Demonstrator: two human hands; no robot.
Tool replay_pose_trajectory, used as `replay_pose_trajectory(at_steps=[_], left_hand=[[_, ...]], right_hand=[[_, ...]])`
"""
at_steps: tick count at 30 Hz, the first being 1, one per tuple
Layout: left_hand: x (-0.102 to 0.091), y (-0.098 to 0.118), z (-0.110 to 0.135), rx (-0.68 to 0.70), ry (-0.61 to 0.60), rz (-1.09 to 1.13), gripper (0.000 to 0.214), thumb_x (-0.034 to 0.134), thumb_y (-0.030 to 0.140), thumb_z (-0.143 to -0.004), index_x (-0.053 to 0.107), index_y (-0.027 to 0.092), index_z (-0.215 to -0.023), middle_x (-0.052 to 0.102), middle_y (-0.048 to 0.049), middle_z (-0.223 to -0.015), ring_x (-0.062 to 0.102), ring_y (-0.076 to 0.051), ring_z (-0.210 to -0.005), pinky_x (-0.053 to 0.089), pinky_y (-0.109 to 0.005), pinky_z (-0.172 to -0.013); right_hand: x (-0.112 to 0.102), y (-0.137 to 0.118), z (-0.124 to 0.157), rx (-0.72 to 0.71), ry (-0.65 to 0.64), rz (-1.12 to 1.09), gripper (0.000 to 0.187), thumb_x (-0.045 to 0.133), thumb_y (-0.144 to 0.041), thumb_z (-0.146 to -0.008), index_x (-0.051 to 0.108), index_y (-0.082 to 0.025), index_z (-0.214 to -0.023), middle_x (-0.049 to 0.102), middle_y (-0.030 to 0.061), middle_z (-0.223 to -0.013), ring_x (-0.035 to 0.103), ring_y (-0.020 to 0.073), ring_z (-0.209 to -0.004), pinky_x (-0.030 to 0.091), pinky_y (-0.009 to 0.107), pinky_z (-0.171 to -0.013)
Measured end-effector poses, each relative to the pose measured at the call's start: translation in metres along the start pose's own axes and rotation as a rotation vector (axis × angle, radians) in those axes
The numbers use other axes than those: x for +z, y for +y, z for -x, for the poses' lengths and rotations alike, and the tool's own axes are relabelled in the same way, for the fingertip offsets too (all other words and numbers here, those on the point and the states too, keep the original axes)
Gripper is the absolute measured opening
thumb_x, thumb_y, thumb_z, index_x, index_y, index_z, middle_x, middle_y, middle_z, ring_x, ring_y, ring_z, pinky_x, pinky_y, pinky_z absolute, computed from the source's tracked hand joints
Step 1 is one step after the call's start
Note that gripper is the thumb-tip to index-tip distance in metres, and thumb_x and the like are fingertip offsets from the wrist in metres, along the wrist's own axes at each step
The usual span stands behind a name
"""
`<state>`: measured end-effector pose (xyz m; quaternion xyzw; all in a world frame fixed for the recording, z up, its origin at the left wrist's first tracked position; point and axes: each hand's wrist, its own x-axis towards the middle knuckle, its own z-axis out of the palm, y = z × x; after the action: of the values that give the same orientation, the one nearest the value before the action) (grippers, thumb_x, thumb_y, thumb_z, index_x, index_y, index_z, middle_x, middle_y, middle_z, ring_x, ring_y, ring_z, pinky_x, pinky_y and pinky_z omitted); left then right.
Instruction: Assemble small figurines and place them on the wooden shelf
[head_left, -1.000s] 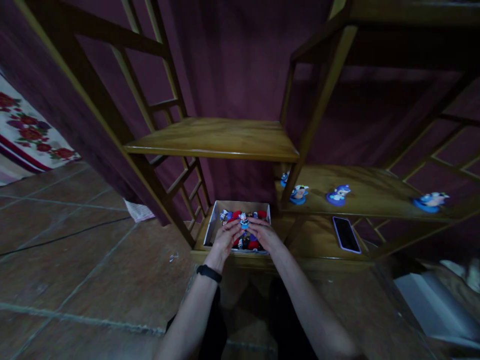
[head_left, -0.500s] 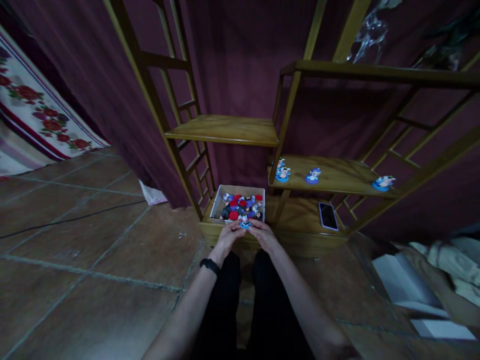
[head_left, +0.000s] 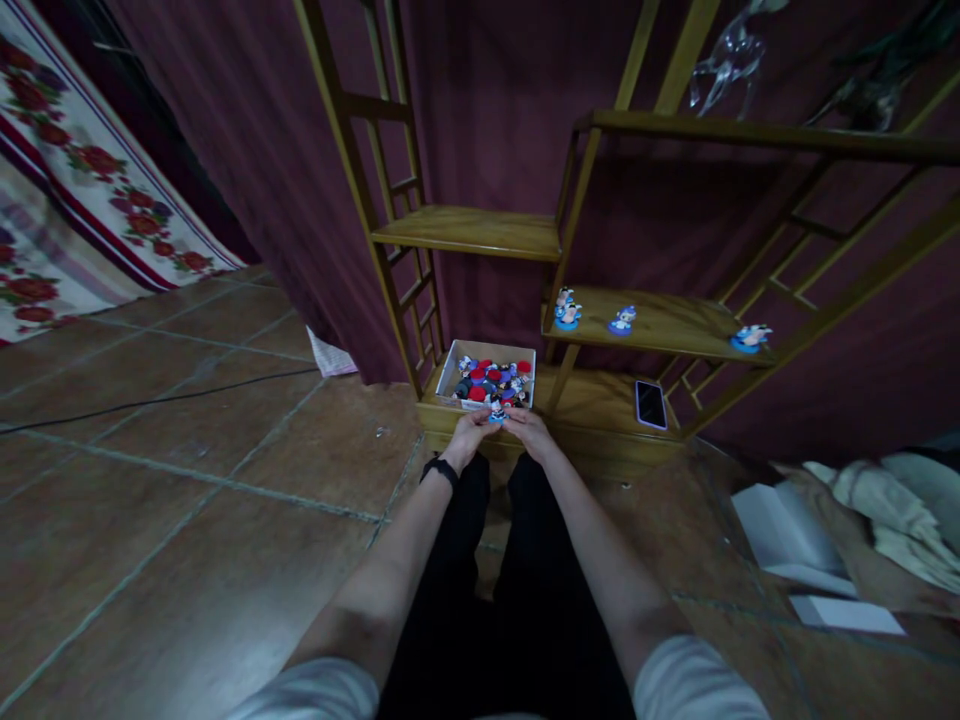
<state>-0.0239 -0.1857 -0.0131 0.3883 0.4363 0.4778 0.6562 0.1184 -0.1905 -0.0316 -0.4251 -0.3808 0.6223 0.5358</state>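
Between my two hands is a small toy figurine (head_left: 497, 412) with a blue base, held upright just in front of the box. My left hand (head_left: 469, 434) has its fingertips closed on the left side of it, a dark band on the wrist. From the other side, my right hand (head_left: 531, 430) pinches it too. Right behind them, the open cardboard box (head_left: 447, 372) holds several more figurines and round bases in red, purple and grey. The figurine's finer details are too small to make out.
The wooden shelf unit (head_left: 469, 232) stands ahead. On its right shelf are a purple-based figurine (head_left: 621, 320) and blue-based figurines (head_left: 751, 338). A phone (head_left: 650, 405) lies on the lowest board. White box pieces (head_left: 787, 530) lie on the floor at right; a cable (head_left: 150, 403) runs at left.
The camera view has shifted, so the shelf and box sit higher in the picture. Both hands still hold the same figurine in front of the box.
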Motion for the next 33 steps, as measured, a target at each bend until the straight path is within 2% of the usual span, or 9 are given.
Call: replay_pose_trajectory(at_steps=[6, 11, 16, 22, 25, 28, 31, 33], left_hand=[[-0.003, 0.003, 0.005, 0.032, 0.026, -0.039, 0.037, 0.079, 0.011, -0.044, 0.065, 0.011, -0.078, 0.065, -0.0013, -0.064, 0.058, -0.012, -0.064, 0.044, -0.030, -0.076], [-0.006, 0.000, -0.002, 0.035, 0.034, -0.011, 0.042, 0.080, 0.011, -0.039, 0.066, 0.010, -0.079, 0.067, -0.0025, -0.069, 0.058, -0.012, -0.065, 0.045, -0.031, -0.076], [-0.005, -0.007, -0.006, 0.058, 0.067, 0.052, 0.041, 0.077, 0.007, -0.043, 0.066, 0.010, -0.082, 0.065, -0.0011, -0.066, 0.057, -0.011, -0.062, 0.046, -0.029, -0.074], [-0.002, -0.013, -0.004, 0.119, 0.130, -0.126, 0.036, 0.071, 0.003, -0.050, 0.066, 0.012, -0.084, 0.059, 0.0028, -0.056, 0.053, -0.010, -0.056, 0.045, -0.026, -0.069], [-0.001, -0.013, -0.003, 0.181, 0.113, -0.312, 0.032, 0.069, 0.004, -0.053, 0.066, 0.014, -0.083, 0.061, 0.0008, -0.064, 0.055, -0.013, -0.063, 0.045, -0.028, -0.074], [0.000, -0.008, 0.004, 0.272, 0.093, -0.456, 0.034, 0.068, 0.005, -0.055, 0.066, 0.018, -0.086, 0.063, -0.0033, -0.082, 0.057, -0.018, -0.080, 0.041, -0.032, -0.085], [0.003, -0.003, 0.016, 0.383, 0.028, -0.538, 0.034, 0.066, 0.007, -0.060, 0.065, 0.020, -0.091, 0.061, -0.0075, -0.100, 0.052, -0.022, -0.100, 0.034, -0.033, -0.095], [0.005, -0.001, 0.025, 0.421, -0.015, -0.575, 0.033, 0.062, 0.009, -0.066, 0.064, 0.021, -0.097, 0.057, -0.0086, -0.108, 0.050, -0.023, -0.105, 0.031, -0.033, -0.098]], right_hand=[[0.007, -0.005, 0.007, 0.034, -0.012, -0.024, 0.039, 0.074, -0.024, -0.047, 0.066, -0.019, -0.086, 0.068, 0.0020, -0.090, 0.062, 0.0170, -0.085, 0.043, 0.035, -0.087], [0.015, -0.003, 0.009, 0.055, 0.024, -0.070, 0.037, 0.074, -0.024, -0.050, 0.065, -0.021, -0.085, 0.068, 0.0013, -0.089, 0.061, 0.0167, -0.087, 0.042, 0.035, -0.088], [0.019, 0.001, 0.008, 0.031, 0.074, -0.087, 0.040, 0.074, -0.023, -0.049, 0.064, -0.021, -0.087, 0.068, 0.0002, -0.087, 0.061, 0.0158, -0.087, 0.041, 0.034, -0.089], [0.016, 0.001, 0.006, 0.035, 0.038, -0.070, 0.039, 0.074, -0.019, -0.044, 0.064, -0.021, -0.082, 0.068, -0.0002, -0.082, 0.061, 0.0167, -0.082, 0.043, 0.034, -0.085], [0.014, 0.000, 0.007, 0.050, 0.070, -0.046, 0.038, 0.073, -0.016, -0.042, 0.064, -0.020, -0.078, 0.068, -0.0010, -0.075, 0.061, 0.0163, -0.077, 0.044, 0.034, -0.082], [0.013, -0.002, 0.008, 0.049, 0.083, -0.050, 0.039, 0.073, -0.016, -0.041, 0.064, -0.020, -0.079, 0.067, -0.0014, -0.074, 0.061, 0.0152, -0.075, 0.045, 0.032, -0.080], [0.012, -0.005, 0.010, 0.058, 0.049, -0.047, 0.036, 0.072, -0.019, -0.044, 0.065, -0.020, -0.079, 0.067, -0.0004, -0.077, 0.061, 0.0150, -0.075, 0.046, 0.033, -0.079], [0.010, -0.007, 0.011, 0.065, 0.024, -0.039, 0.034, 0.071, -0.021, -0.047, 0.065, -0.020, -0.080, 0.067, -0.0004, -0.079, 0.061, 0.0149, -0.076, 0.046, 0.033, -0.078]])
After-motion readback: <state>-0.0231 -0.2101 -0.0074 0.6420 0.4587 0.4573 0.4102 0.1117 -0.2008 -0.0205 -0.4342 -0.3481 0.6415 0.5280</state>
